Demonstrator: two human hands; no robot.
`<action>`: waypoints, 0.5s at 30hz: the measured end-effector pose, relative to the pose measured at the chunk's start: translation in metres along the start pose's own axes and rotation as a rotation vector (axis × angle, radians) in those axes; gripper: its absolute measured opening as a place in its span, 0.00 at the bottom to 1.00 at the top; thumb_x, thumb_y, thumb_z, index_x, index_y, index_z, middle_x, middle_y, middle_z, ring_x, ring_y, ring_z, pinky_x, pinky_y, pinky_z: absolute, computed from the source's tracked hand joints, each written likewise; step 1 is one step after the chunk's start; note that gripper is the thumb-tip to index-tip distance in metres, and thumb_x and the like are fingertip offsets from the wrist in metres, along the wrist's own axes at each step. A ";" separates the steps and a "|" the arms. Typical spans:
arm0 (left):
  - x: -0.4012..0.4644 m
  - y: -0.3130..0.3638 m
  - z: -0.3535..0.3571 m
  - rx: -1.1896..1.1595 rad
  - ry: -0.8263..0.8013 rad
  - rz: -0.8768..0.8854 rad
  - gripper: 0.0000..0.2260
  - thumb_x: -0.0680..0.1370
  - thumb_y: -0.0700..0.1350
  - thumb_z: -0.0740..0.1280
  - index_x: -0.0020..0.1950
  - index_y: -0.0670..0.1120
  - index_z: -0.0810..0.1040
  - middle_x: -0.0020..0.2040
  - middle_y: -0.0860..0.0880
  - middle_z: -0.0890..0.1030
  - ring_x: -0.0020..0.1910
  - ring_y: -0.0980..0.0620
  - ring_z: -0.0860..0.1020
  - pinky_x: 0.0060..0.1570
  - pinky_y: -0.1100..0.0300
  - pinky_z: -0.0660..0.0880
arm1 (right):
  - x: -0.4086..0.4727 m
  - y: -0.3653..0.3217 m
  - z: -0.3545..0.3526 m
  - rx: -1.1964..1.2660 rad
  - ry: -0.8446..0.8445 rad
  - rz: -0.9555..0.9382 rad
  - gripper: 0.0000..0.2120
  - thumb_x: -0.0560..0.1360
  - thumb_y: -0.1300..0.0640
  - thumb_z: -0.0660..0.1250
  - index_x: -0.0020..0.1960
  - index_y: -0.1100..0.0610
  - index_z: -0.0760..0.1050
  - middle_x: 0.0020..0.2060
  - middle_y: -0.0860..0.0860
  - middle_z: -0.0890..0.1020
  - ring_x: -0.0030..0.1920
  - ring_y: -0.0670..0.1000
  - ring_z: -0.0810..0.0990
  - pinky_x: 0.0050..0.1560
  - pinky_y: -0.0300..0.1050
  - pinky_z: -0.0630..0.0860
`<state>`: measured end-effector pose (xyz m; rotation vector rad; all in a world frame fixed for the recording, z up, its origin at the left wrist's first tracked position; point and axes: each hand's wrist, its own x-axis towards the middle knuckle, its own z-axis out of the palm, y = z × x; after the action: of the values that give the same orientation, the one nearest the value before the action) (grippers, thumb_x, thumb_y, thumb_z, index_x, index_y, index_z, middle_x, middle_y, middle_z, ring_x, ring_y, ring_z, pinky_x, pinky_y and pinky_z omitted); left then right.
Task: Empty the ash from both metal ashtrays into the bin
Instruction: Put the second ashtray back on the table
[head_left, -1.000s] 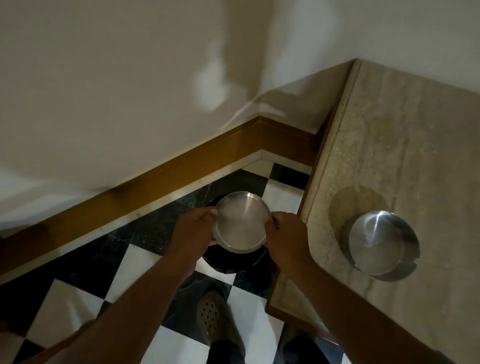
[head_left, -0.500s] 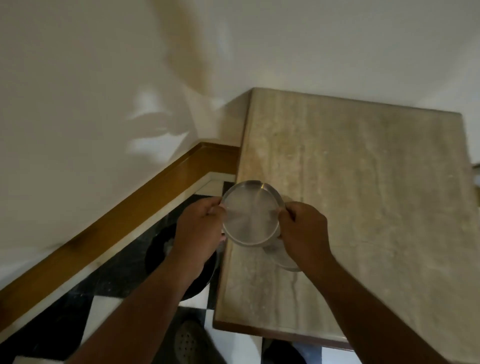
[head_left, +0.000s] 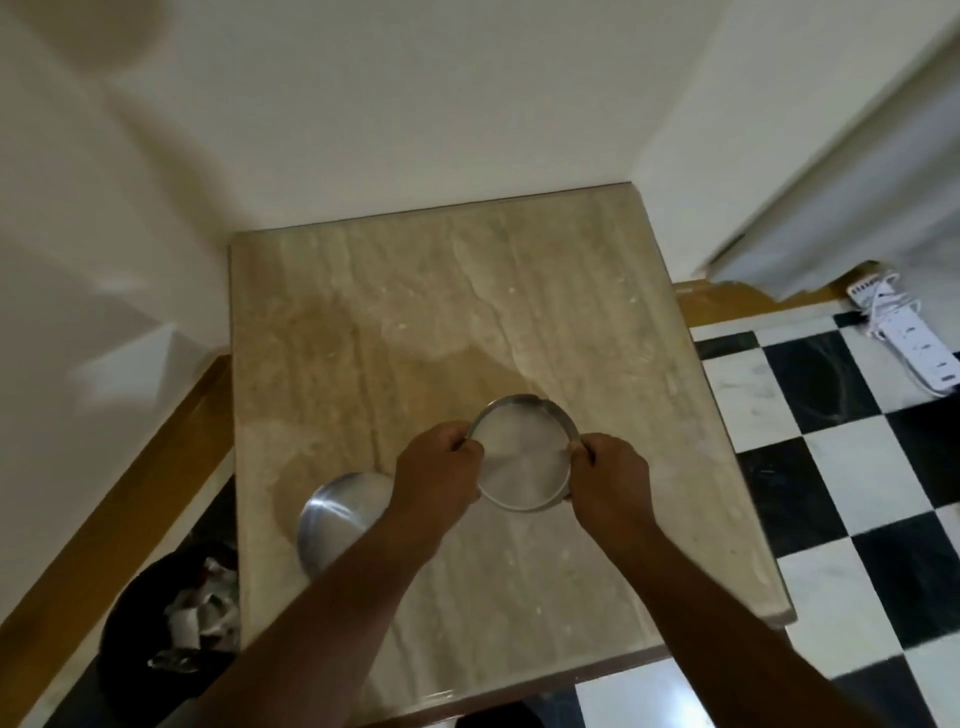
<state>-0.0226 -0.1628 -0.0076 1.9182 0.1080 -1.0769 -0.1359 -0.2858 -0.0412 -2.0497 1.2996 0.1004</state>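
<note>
I hold a round metal ashtray (head_left: 522, 457) over the middle of the beige marble table (head_left: 467, 312), its open side up and its inside pale. My left hand (head_left: 439, 470) grips its left rim and my right hand (head_left: 608, 475) grips its right rim. A second metal ashtray (head_left: 337, 514) sits on the table near the left edge, partly hidden behind my left forearm. The black bin (head_left: 171, 618) stands on the floor to the left of the table, with crumpled white rubbish in it.
White walls close in the table at the back and left, with a wooden skirting board (head_left: 104, 519) along the floor. A black-and-white checkered floor (head_left: 831, 467) lies to the right, where a white power strip (head_left: 914, 348) rests near the wall.
Both hands carried the ashtray from above the bin on the floor, rightward, to over the table. The view swung right with them; the second ashtray stayed in place.
</note>
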 end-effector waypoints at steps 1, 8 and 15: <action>0.003 0.002 0.010 0.022 -0.009 -0.010 0.16 0.78 0.40 0.61 0.35 0.56 0.77 0.46 0.45 0.82 0.51 0.40 0.82 0.51 0.38 0.80 | 0.005 0.009 -0.003 -0.002 -0.007 0.020 0.16 0.80 0.58 0.59 0.38 0.62 0.77 0.33 0.56 0.80 0.33 0.53 0.78 0.31 0.45 0.75; 0.013 -0.004 0.029 0.078 -0.005 -0.074 0.14 0.79 0.39 0.60 0.39 0.54 0.79 0.43 0.47 0.82 0.48 0.40 0.82 0.53 0.38 0.80 | 0.018 0.034 0.008 0.012 -0.053 0.050 0.16 0.80 0.59 0.58 0.34 0.56 0.71 0.31 0.51 0.74 0.29 0.45 0.72 0.26 0.36 0.61; 0.006 -0.010 0.024 0.222 -0.022 0.039 0.07 0.71 0.46 0.60 0.43 0.49 0.78 0.50 0.40 0.82 0.53 0.38 0.80 0.53 0.38 0.79 | 0.016 0.028 0.008 -0.008 -0.082 0.030 0.13 0.80 0.57 0.58 0.41 0.59 0.76 0.33 0.51 0.75 0.30 0.43 0.72 0.27 0.32 0.61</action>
<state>-0.0386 -0.1764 -0.0235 2.0954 -0.0635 -1.1219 -0.1489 -0.3012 -0.0683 -2.0121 1.2808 0.2017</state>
